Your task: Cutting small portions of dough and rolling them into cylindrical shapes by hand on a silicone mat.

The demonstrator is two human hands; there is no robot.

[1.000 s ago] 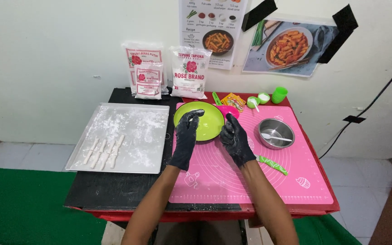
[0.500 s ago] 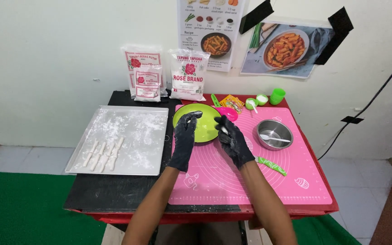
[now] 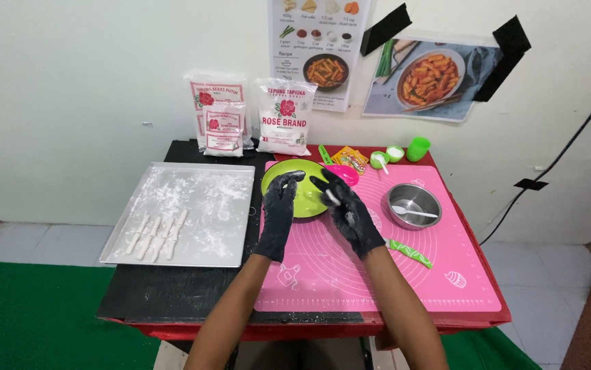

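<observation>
Both my hands wear black gloves dusted with flour and hover over a lime-green bowl (image 3: 304, 203) at the back of a pink silicone mat (image 3: 378, 267). My left hand (image 3: 278, 209) has its fingers curled at the bowl's left rim and holds nothing that I can see. My right hand (image 3: 345, 209) pinches a small white piece of dough (image 3: 332, 197) between its fingertips, just right of the bowl. On the left lies a floured metal tray (image 3: 199, 199) with several white dough sticks (image 3: 156, 234) in its near-left corner.
A steel bowl (image 3: 414, 205) with a white spoon stands right of my hands, a green-handled tool (image 3: 408, 252) lies near it. Flour bags (image 3: 283, 118), a pink dish (image 3: 345, 173), sachets and small green cups (image 3: 417, 148) line the back edge by the wall.
The view has shifted slightly. My hands stay over the green bowl, and my right hand's fingers have drawn together on the small dough piece.
</observation>
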